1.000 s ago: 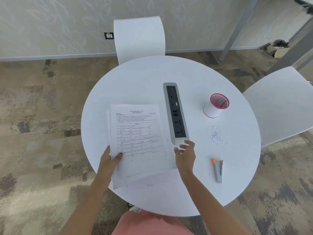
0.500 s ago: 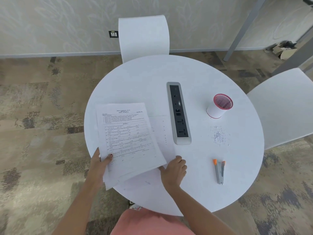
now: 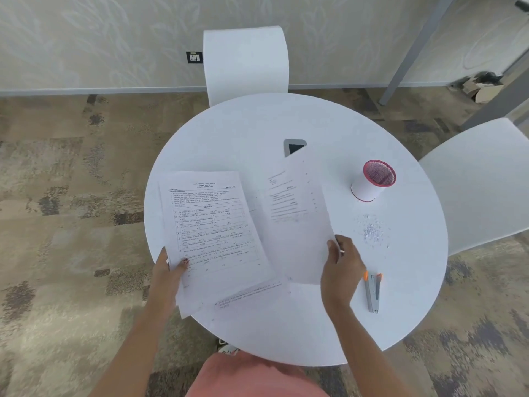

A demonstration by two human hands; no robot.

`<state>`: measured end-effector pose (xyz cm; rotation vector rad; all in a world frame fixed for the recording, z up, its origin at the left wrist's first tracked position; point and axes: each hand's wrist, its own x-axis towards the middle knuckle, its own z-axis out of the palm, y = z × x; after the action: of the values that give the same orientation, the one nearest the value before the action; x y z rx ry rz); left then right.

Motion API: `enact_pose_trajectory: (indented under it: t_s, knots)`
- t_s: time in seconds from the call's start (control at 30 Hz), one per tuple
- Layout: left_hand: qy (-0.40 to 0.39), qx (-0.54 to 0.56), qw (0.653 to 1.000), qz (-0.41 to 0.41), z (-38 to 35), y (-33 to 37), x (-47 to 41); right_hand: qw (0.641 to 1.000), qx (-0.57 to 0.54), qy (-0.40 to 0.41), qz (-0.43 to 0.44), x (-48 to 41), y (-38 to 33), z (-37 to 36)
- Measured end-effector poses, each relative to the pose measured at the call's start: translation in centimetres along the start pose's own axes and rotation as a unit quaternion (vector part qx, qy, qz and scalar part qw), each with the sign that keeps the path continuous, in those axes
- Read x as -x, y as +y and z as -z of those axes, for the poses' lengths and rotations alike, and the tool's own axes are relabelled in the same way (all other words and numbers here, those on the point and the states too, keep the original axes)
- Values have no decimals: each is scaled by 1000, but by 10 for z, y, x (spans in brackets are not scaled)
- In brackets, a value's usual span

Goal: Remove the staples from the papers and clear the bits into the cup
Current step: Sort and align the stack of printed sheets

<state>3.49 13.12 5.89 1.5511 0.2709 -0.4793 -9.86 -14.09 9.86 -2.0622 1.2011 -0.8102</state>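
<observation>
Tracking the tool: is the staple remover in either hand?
No, the staple remover lies on the table; the left hand and right hand both hold papers.

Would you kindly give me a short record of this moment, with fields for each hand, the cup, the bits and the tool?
left hand: grips the paper stack at its near left edge
right hand: pinches a single sheet, which hides most of the socket strip
cup: upright, red rim, right of that sheet
paper bits: loose pile on the table, outside the cup
tool: grey with orange tips, lying untouched beside the right hand
</observation>
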Motion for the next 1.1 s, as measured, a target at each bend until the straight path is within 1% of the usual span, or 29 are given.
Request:
enact_pose_trajectory:
  t_s: [0.07, 0.17, 0.23, 0.27, 0.3, 0.33, 0.43, 0.5, 0.6, 0.73, 0.83, 0.93, 1.03, 1.1]
  knots:
    - [-2, -16, 1000, -1, -3, 1, 0, 999, -4, 35, 33, -10, -13, 13]
    - [-7, -46, 999, -4, -8, 2, -1, 987, 23, 101, 122, -21, -36, 33]
    - [-10, -63, 998, -6, -13, 3, 0, 979, 16, 121, 162, -25, -50, 43]
    - [-10, -69, 998, -9, -14, 4, 1, 979, 4, 118, 165, -27, -56, 47]
    - [-10, -71, 997, -10, -16, 4, 1, 983, -12, 108, 149, -28, -62, 49]
    - [-12, -70, 997, -10, -17, 4, 2, 988, -36, 90, 117, -29, -65, 50]
    - [-25, -60, 998, -10, -20, 6, 5, 993, -114, 10, -10, -31, -67, 46]
    - [-42, -45, 998, -11, -23, 9, 9, 990, -127, -48, -47, -28, -65, 38]
    - [-82, -22, 996, -4, -25, 11, 10, 985, -122, -110, -60, -18, -61, 24]
    - [-139, -2, 990, -9, -29, 13, 11, 973, -93, -184, -107, -1, -53, 5]
    - [-161, 29, 987, -3, -34, 20, 15, 962, -71, -227, -135, 5, -45, -6]
    - [-171, 38, 985, 5, -35, 25, 17, 950, -48, -276, -139, 5, -39, -10]
    - [-168, 66, 983, 21, -36, 28, 18, 950, -35, -285, -124, 3, -35, -12]
    - [-148, 92, 984, 42, -37, 29, 18, 953, -42, -278, -115, 3, -33, -13]
